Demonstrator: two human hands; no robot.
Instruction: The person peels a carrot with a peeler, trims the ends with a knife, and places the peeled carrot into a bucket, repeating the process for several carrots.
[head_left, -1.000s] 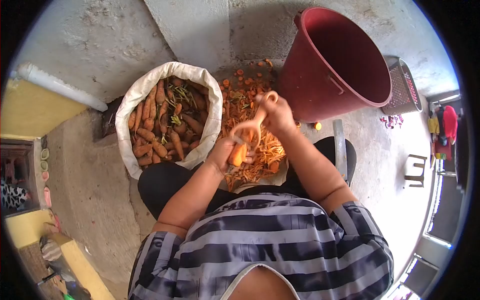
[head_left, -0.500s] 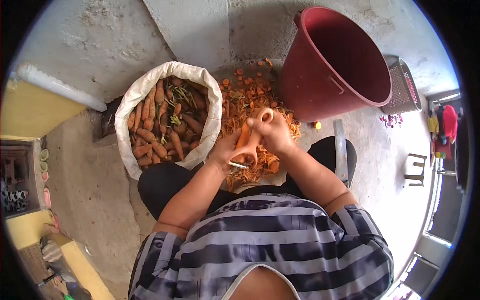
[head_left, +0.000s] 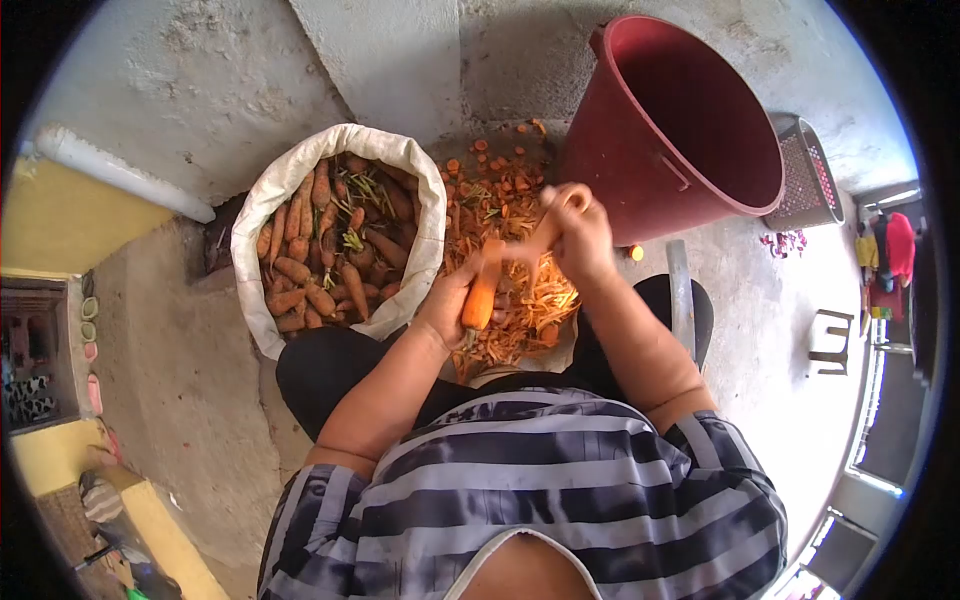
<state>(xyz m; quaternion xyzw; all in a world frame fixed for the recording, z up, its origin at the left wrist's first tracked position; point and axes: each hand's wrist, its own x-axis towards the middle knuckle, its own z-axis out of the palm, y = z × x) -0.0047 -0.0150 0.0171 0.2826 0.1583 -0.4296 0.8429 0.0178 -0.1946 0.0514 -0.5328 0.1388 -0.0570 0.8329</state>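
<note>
Carrot (head_left: 481, 297) stands nearly upright in the left hand (head_left: 450, 303), which grips its lower end above a heap of orange peelings (head_left: 530, 305) on the floor. The right hand (head_left: 582, 238) is closed round a peeler (head_left: 537, 244) that meets the carrot's top. Just to the left, an open white sack (head_left: 252, 215) holds unpeeled carrots (head_left: 330, 250). A dark red bucket (head_left: 690, 140) stands to the right.

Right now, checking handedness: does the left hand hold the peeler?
No, the left hand holds a carrot; the right hand holds the peeler.
</note>
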